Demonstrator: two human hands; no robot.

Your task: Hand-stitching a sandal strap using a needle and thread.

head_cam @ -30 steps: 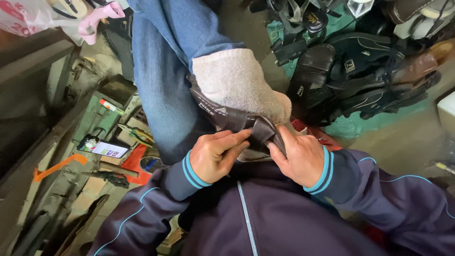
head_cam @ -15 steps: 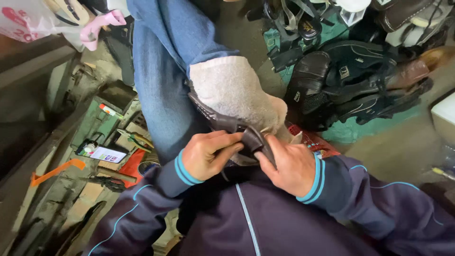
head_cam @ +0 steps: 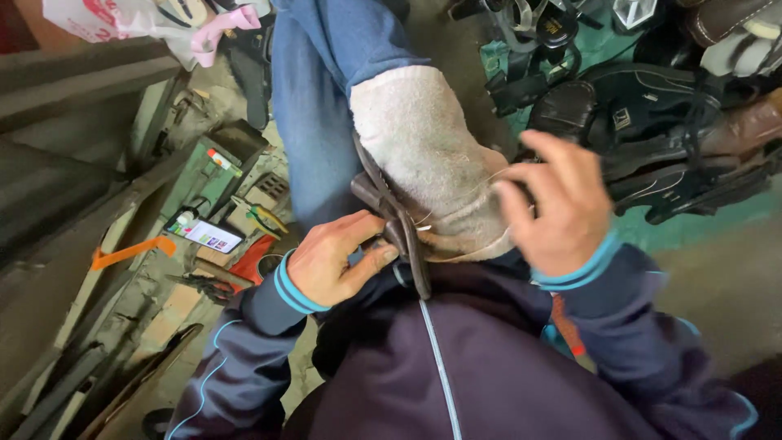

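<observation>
A dark leather strap piece lies against a grey cloth draped over my raised knee in blue jeans. My left hand pinches the strap by its lower end, thumb on top. My right hand is lifted to the right of the cloth, slightly blurred, drawing a thin pale thread that runs from the strap up to its fingers. The rest of the strap is hidden under my left thumb and my dark jacket.
A heap of dark shoes and sandals lies on green matting at upper right. At left are a phone with a lit screen, pliers, a green metal box, an orange strip and a plastic bag.
My right hand left the strap and rose up and to the right, pulling the thread out. My left hand stayed on the strap. The camera moved closer.
</observation>
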